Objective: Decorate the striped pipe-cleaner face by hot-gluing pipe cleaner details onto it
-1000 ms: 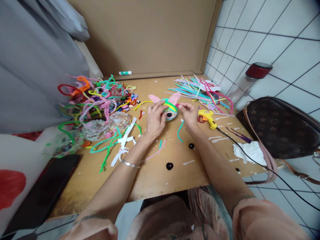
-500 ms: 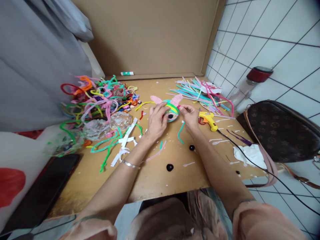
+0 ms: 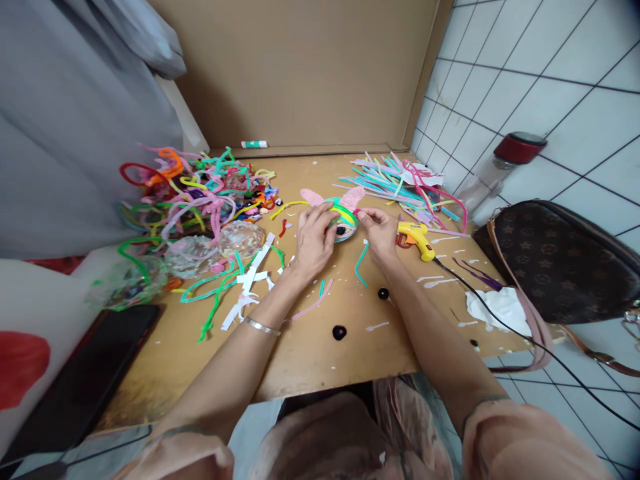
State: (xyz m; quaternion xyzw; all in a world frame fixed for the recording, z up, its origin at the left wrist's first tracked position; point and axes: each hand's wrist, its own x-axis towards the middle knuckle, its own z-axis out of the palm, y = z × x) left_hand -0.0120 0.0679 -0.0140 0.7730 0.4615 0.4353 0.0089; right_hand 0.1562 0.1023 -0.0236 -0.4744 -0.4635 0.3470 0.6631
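Note:
A round pipe-cleaner animal head (image 3: 345, 217) with two pink ears, green and yellow bands and a black eye is over the middle of the table. My left hand (image 3: 316, 235) wraps round its left side, hiding part of it. On the other side, my right hand (image 3: 379, 231) pinches a small magenta piece (image 3: 357, 212) against the head's right edge, near the base of the ear; its exact kind is hard to make out. Below my right hand lies a bent teal pipe cleaner (image 3: 359, 270).
A yellow glue gun (image 3: 417, 240) lies right of my hand, its cord running to the lower right. Tangled pipe cleaners (image 3: 200, 193) fill the left; straight ones (image 3: 385, 180) lie behind. Black round pieces (image 3: 339, 332) sit in front. A brown bag (image 3: 565, 260) and phone (image 3: 85, 380) flank the table.
Almost nothing differs. Both hands stay on the animal head in the same grip, and the view has shifted very slightly.

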